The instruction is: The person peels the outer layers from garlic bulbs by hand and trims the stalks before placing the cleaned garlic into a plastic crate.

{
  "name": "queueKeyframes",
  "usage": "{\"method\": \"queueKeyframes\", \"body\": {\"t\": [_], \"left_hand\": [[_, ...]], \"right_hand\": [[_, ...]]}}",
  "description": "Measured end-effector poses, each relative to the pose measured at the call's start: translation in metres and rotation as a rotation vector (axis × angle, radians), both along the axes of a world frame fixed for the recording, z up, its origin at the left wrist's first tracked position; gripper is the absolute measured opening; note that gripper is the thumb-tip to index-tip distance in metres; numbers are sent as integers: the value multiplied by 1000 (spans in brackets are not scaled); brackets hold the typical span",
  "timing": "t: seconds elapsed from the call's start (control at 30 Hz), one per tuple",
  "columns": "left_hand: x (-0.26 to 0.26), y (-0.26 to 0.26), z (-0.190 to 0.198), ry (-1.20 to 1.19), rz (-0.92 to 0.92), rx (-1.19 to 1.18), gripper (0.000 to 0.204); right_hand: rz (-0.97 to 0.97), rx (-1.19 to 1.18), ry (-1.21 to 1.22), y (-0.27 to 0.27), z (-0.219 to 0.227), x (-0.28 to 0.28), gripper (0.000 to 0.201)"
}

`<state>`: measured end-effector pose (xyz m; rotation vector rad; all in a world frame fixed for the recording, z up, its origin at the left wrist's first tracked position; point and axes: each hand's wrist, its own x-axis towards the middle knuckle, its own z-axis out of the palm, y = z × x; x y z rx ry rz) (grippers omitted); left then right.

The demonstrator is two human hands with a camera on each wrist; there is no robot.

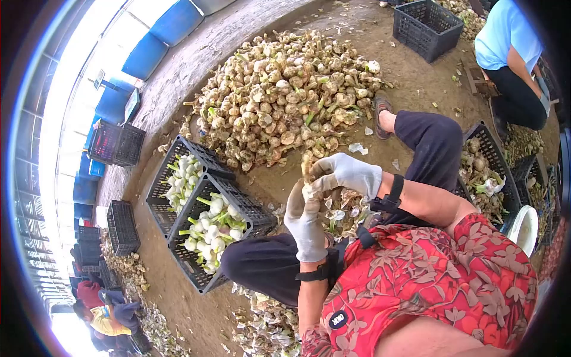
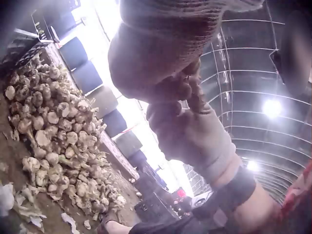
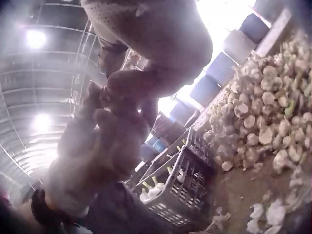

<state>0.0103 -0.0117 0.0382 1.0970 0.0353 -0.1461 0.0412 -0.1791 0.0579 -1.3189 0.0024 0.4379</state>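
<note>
Garlic (image 1: 306, 168), one: fingertips of left hand (image 1: 305, 223) and right hand (image 1: 351, 174) pinching; long axis toward pile's (image 1: 285, 92) near edge.

farm shed: arched ribbed roof (image 2: 258, 80), garlic heap (image 1: 285, 95), dirt floor (image 1: 425, 83), black crates (image 1: 419, 40)

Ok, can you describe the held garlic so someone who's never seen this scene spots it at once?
In the head view, find the big garlic pile at top centre. Just below it, the wearer's gloved left hand and right hand meet around the held garlic, mostly hidden, its narrow tan end showing. Unlike anything in that pile, it is gripped by both hands.
</note>
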Motion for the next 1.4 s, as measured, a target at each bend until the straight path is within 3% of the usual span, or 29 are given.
{"method": "queueKeyframes", "body": {"t": [0.13,0.23,0.37,0.4,0.5,0.6,0.63,0.73,0.83,0.87,0.97,1.1,1.23,1.27,1.4], "left_hand": [[-1,-9,-7,-209,143,340,47],[-2,-12,-6,-321,207,449,53],[-1,-9,-9,-300,229,435,54],[-2,-10,-8,-337,250,500,53],[-5,-10,-2,-403,237,588,53],[-7,-10,2,-505,302,771,49],[-6,-11,0,-381,288,634,48],[-4,-9,1,1,160,179,46],[4,0,-11,217,29,-300,51],[5,1,-16,222,32,-319,51],[4,0,-17,207,36,-284,52],[-1,-5,-6,-2,79,-28,41],[-2,-14,-12,-93,195,155,31],[-3,-17,-16,-148,214,215,31],[-9,-23,-15,-234,259,314,28]], "right_hand": [[75,-72,-140,-5,-21,3,30],[63,154,-20,-14,-3,-3,33],[104,-109,-157,-12,-7,-3,36],[66,-306,-316,-7,-5,-3,35],[-15,-567,-254,-1,12,-9,28],[-54,-735,-487,5,4,-7,21],[-58,-795,-544,7,2,-5,21],[-124,-615,-382,12,-4,-3,19],[-120,-223,9,14,-8,0,18],[-109,-150,41,14,-10,-2,20],[-53,-280,-33,10,-10,-2,23],[-75,-464,-402,2,-6,-4,25],[-23,-308,-281,3,-6,-5,22],[-12,-454,-299,1,-4,-5,16],[-155,-486,-243,9,-25,-5,11]]}}
